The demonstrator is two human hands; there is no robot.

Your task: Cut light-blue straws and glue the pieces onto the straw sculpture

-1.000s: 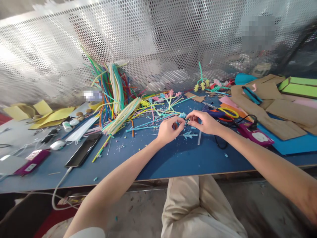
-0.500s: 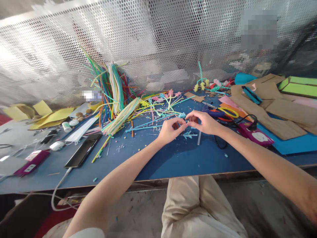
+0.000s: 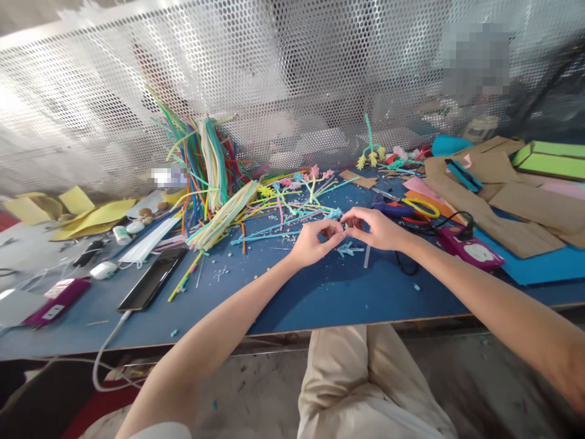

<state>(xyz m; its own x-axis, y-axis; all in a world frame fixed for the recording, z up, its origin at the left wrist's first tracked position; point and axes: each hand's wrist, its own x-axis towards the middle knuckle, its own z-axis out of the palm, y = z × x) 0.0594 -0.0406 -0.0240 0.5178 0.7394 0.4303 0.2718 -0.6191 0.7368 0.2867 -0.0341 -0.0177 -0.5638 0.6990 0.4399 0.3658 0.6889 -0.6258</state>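
My left hand (image 3: 314, 239) and my right hand (image 3: 371, 227) meet fingertip to fingertip above the blue table (image 3: 301, 299). Both are closed in a pinch; what lies between the fingers is too small to make out, with only a pale speck showing. Just behind the fingertips is a light-blue fuzzy piece (image 3: 334, 213). Below them on the table lies a light-blue branched pipe-cleaner piece (image 3: 350, 249), beside a clear narrow stick (image 3: 367, 257).
At the left stand bundled pipe cleaners (image 3: 214, 164), near a phone (image 3: 153, 279) on a cable. Scissors with yellow handles (image 3: 425, 208), a purple power strip (image 3: 475, 249) and cardboard (image 3: 525, 213) lie right. A perforated metal screen (image 3: 292, 85) rises behind. Pipe-cleaner flowers (image 3: 372, 155) lean against it.
Both hands stay together in almost the same place, with only slight finger movement. The view has shifted a tiny bit; the objects on the table look unmoved.
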